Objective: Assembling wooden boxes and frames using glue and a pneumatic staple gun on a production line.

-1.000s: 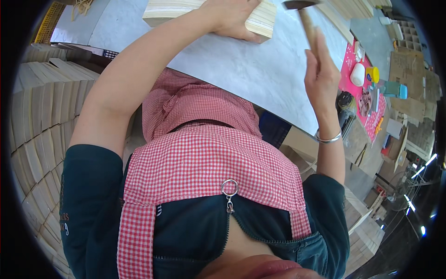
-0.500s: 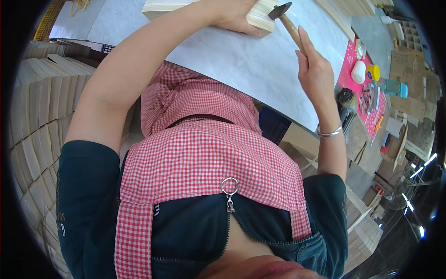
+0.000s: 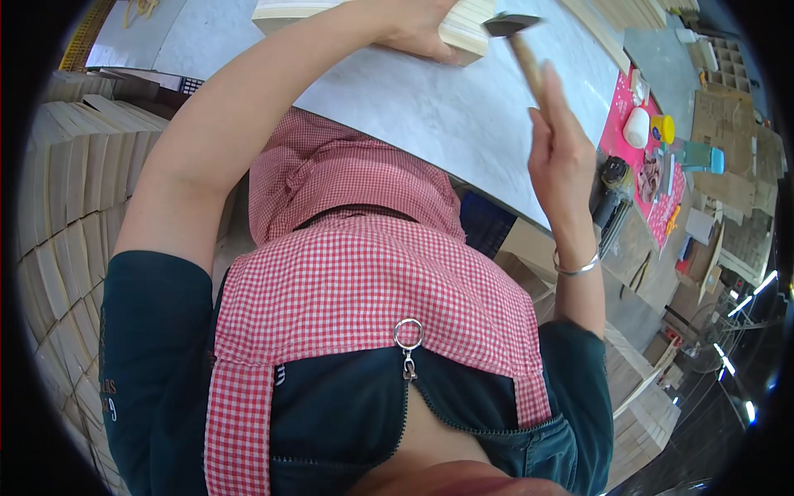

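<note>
My right hand (image 3: 564, 153) is closed round the wooden handle of a hammer (image 3: 527, 64). Its dark metal head is raised beside the right end of a pale block of layered wood (image 3: 467, 35), a small gap apart from it. Across that block lies my left hand (image 3: 418, 31), gripping it with the thumb along the near side. The other fingers of this hand are cut off by the top edge of the view. The block rests on a white marbled tabletop (image 3: 397, 107), close to its far side.
Long pale wooden strips (image 3: 595, 33) lie along the table's right edge. Beyond, a pink cloth (image 3: 620, 112) carries a white roll (image 3: 636, 128) and a yellow tub (image 3: 662, 128). Tall stacks of boards (image 3: 66, 207) stand at my left. A blue crate (image 3: 486, 221) sits under the table.
The hammer head has shifted slightly right and away from the block. My right hand and wrist have moved a little down and left, blurred by motion. My left hand stays on the block.
</note>
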Demonstrator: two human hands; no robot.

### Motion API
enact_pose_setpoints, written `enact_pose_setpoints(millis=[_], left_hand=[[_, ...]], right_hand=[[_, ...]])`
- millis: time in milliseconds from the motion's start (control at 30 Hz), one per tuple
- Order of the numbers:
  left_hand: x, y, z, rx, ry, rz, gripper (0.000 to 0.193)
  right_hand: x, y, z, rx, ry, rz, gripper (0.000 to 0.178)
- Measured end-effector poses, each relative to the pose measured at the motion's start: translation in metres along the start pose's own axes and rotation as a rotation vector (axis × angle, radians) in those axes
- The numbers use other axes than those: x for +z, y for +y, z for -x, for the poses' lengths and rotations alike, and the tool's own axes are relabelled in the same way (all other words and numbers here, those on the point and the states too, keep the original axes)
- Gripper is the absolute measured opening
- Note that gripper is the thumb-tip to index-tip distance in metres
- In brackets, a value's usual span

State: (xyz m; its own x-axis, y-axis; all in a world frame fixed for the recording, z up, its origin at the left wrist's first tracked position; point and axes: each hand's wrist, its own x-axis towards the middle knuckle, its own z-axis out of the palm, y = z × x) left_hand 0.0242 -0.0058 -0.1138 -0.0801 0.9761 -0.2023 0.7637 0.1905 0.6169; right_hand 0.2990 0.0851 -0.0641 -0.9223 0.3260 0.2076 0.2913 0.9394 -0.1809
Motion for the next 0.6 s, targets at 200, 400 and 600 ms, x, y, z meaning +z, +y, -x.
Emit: enact_pose_setpoints(millis=[200, 400, 600], left_hand=[[0.003, -0.004, -0.005, -0.037, 0.003, -0.126, 0.112], [-0.001, 0.004, 0.000, -0.039, -0.016, -0.078, 0.112], [-0.014, 0.021, 0.010, 0.008, 0.039, -0.059, 0.111]], right_hand=[[0.003, 0.004, 0.002, -0.008, 0.082, -0.018, 0.061], [0.009, 0.003, 0.002, -0.036, 0.181, -0.107, 0.062], [0.018, 0.013, 0.006, 0.029, -0.080, 0.004, 0.063]])
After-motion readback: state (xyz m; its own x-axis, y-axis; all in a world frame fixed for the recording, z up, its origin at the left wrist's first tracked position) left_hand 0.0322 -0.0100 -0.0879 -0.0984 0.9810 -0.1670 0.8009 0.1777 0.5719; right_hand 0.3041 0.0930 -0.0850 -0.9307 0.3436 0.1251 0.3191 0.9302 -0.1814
